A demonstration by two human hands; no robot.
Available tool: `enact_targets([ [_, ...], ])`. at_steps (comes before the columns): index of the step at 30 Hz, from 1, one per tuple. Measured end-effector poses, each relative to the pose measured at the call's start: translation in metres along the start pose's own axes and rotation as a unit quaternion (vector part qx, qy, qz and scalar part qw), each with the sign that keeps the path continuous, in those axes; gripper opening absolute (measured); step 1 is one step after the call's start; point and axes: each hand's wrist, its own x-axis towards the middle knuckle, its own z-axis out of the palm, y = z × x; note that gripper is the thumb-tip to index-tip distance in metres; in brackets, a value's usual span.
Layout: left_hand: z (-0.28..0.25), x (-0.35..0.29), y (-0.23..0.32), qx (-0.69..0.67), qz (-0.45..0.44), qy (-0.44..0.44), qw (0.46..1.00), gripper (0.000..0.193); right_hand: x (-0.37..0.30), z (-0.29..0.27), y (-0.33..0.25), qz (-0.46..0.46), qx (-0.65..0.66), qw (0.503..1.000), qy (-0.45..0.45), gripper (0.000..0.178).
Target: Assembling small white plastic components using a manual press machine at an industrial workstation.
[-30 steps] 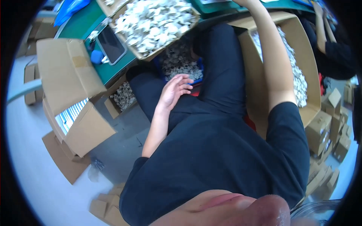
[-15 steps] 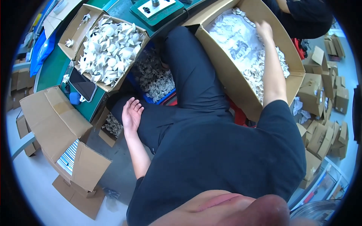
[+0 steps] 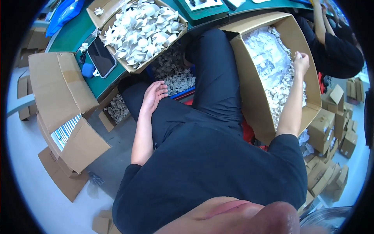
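My right hand (image 3: 302,62) is over the far right part of a tall cardboard box (image 3: 251,91). Its fingers are bent together, and whatever they hold is too small to make out. Inside the box lie many small white parts (image 3: 276,97) and a crumpled clear plastic bag (image 3: 267,58). My left hand (image 3: 155,94) rests by my left thigh, fingers loosely stretched and holding nothing. Beyond it, a cardboard box (image 3: 136,69) on the green table is heaped with white, pointed, cup-like pieces (image 3: 146,33). Below the table edge, a blue bin (image 3: 183,93) holds more small parts.
A phone (image 3: 102,58) and a small blue case (image 3: 88,70) lie on the green table (image 3: 74,43). An open carton (image 3: 64,82) stands at left, and a small box of parts (image 3: 117,109) sits low. Another person (image 3: 343,54) sits far right. Cartons (image 3: 321,130) pile up at right.
The view has shifted, so the boxes appear lower and farther right. My left hand has moved forward and turned over my thigh. My right hand has moved slightly nearer within the box.
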Motion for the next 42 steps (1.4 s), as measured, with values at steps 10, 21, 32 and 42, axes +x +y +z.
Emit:
enact_targets([
  [10,-0.002,0.011,0.0,-0.038,-0.02,-0.002,0.999,0.029,-0.079,0.027,-0.343,-0.235,0.42,0.872,-0.095,0.026],
  [21,-0.016,-0.007,-0.001,-0.048,0.032,-0.042,0.997,0.03,-0.137,0.014,-0.396,-0.277,0.418,0.847,-0.174,0.027],
  [32,-0.013,-0.003,0.004,-0.008,-0.003,-0.029,1.0,0.031,-0.137,-0.003,-0.401,-0.513,0.273,0.813,-0.006,0.019],
  [42,-0.009,0.007,-0.001,0.059,-0.031,-0.025,0.997,0.034,-0.139,0.025,-0.403,-0.493,0.573,0.65,-0.075,0.012],
])
